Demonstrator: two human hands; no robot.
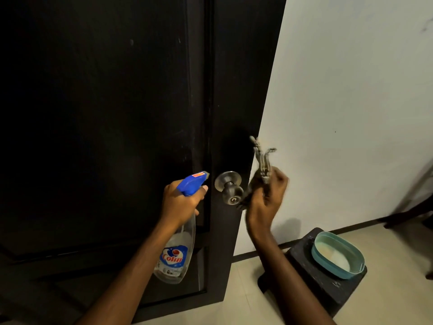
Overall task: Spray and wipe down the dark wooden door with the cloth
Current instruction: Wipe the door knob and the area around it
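Our left hand (181, 202) grips the clear plastic blue-topped spray bottle (174, 256) at its neck; our right hand (264, 202) clutches the bunched greyish cloth (261, 160), seemingly soft and light.

"Colin" — on the spray bottle's (174, 256) label.

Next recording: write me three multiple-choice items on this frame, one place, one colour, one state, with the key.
1. Where is the teal basin? A on the dark stool; B on bare floor; C on a shelf.
2. What colour is the spray bottle's trigger head? A red; B blue; C white.
3. What is the right hand doing? A hanging idle; B pressing the wall; C gripping the cloth.
1 A, stool under it; 2 B, blue above the left hand; 3 C, fingers curled round it.
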